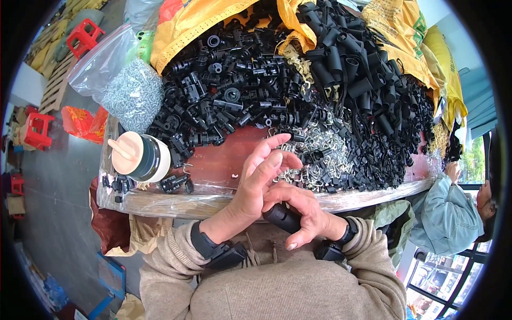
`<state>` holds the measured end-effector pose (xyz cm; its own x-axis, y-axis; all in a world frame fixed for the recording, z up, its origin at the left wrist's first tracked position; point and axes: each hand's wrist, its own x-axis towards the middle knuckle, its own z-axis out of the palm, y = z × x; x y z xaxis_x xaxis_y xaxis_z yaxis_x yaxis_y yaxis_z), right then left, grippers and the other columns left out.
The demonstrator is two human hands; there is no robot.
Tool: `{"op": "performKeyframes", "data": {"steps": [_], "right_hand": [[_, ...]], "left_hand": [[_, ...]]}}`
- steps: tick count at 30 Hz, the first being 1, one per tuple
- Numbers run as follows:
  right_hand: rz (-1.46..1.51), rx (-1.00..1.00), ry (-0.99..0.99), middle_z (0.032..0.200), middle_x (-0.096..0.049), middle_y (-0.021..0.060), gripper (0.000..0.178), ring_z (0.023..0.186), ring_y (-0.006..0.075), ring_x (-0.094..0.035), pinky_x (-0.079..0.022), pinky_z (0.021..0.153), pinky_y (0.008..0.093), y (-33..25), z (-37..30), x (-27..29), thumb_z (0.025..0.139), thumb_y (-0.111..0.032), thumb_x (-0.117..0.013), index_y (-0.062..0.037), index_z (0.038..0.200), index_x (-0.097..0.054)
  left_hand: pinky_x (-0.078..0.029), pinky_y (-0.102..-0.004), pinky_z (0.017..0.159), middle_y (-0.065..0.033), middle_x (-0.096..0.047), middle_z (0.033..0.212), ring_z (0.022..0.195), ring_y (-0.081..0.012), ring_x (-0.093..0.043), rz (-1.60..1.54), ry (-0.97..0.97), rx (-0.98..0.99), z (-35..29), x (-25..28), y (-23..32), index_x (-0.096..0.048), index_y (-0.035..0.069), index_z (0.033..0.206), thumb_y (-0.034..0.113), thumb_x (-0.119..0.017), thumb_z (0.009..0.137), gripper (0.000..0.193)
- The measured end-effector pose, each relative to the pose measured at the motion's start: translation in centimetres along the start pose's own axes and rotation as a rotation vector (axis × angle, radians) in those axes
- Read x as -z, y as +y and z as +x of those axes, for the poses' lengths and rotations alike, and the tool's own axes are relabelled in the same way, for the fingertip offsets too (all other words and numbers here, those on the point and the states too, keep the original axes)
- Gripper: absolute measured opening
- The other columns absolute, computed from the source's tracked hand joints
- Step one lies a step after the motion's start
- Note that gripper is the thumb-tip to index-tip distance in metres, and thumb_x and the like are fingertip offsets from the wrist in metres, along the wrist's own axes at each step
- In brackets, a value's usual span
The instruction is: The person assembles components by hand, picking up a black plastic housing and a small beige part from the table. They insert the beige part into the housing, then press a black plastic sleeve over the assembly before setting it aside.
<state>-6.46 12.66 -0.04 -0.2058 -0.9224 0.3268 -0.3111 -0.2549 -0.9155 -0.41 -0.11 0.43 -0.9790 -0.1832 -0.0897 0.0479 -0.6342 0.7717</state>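
Note:
A short black plastic tube (282, 217) is gripped in my right hand (309, 208), low in front of my chest near the table edge. My left hand (260, 173) is raised just beside it, fingers stretched and apart, its heel close to the right hand's fingers. I see nothing held in the left hand. Beyond its fingertips lies a pile of small metal hooks (325, 154) mixed with little black pieces. Black bands, partly under the sleeves, circle both wrists.
The table (213, 168) carries heaps of black fittings (208, 90) and black tubes (352, 64) spilling from yellow sacks (184, 29). At left stand a lidded cup (141, 157) and a bag of small metal parts (133, 93). A person (445, 213) sits at right. Red stools (38, 130) stand on the floor.

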Motion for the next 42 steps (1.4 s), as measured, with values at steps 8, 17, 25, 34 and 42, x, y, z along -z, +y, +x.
{"op": "performKeyframes", "data": {"steps": [8, 17, 25, 34, 42], "right_hand": [[0.035, -0.02, -0.035, 0.096, -0.054, 0.0103, 0.063, 0.086, 0.0252, -0.052, -0.042, 0.078, 0.0335, -0.1, -0.1, 0.4, 0.064, -0.049, -0.068, -0.0015, 0.102, -0.05], [0.0, 0.033, -0.028, 0.093, -0.054, 0.0111, 0.063, 0.084, 0.0252, -0.053, -0.043, 0.076, 0.0336, -0.1, 0.0, 0.3, 0.064, -0.047, -0.069, -0.0005, 0.102, -0.05], [-0.04, 0.08, -0.024, 0.091, -0.055, 0.0123, 0.064, 0.083, 0.0257, -0.054, -0.044, 0.075, 0.0346, -0.1, 0.2, 0.5, 0.065, -0.048, -0.068, 0.0027, 0.1, -0.05], [-0.375, 0.123, 0.31, 0.091, -0.054, 0.014, 0.054, 0.082, 0.0291, -0.052, -0.042, 0.073, 0.0372, 0.1, 1.1, 2.2, 0.071, -0.041, -0.063, 0.003, 0.1, -0.05], [-0.536, 0.086, 0.231, 0.097, -0.053, 0.0171, 0.048, 0.084, 0.0308, -0.053, -0.042, 0.074, 0.0376, -1.6, 0.5, 3.3, 0.073, -0.03, -0.064, 0.003, 0.104, -0.049]], "left_hand": [[-0.032, -0.0313, 0.092, -0.0107, -0.052, 0.095, 0.094, -0.0169, -0.048, -0.037, 0.023, 0.005, 0.0, -0.3, 0.3, -0.031, -0.002, 0.122, 0.042, -0.041, 0.082, 0.06], [-0.032, -0.0309, 0.091, -0.0107, -0.052, 0.094, 0.094, -0.017, -0.049, -0.044, 0.007, -0.013, 0.0, -0.3, 0.3, -0.031, -0.002, 0.122, 0.041, -0.042, 0.082, 0.06], [-0.032, -0.0304, 0.091, -0.0104, -0.052, 0.096, 0.094, -0.0164, -0.048, -0.077, 0.032, -0.032, 0.1, -0.3, 0.0, -0.033, -0.001, 0.122, 0.04, -0.04, 0.083, 0.057], [-0.037, -0.0268, 0.085, -0.0052, -0.05, 0.099, 0.093, -0.0111, -0.047, -0.028, 0.029, 0.11, -1.0, -0.8, -1.9, -0.041, 0.002, 0.114, 0.03, -0.053, 0.084, 0.043], [-0.041, -0.027, 0.081, -0.008, -0.053, 0.102, 0.093, -0.0134, -0.05, 0.493, -0.119, 0.032, -1.0, 1.9, -2.0, -0.042, 0.003, 0.113, 0.021, -0.054, 0.083, 0.037]]}}
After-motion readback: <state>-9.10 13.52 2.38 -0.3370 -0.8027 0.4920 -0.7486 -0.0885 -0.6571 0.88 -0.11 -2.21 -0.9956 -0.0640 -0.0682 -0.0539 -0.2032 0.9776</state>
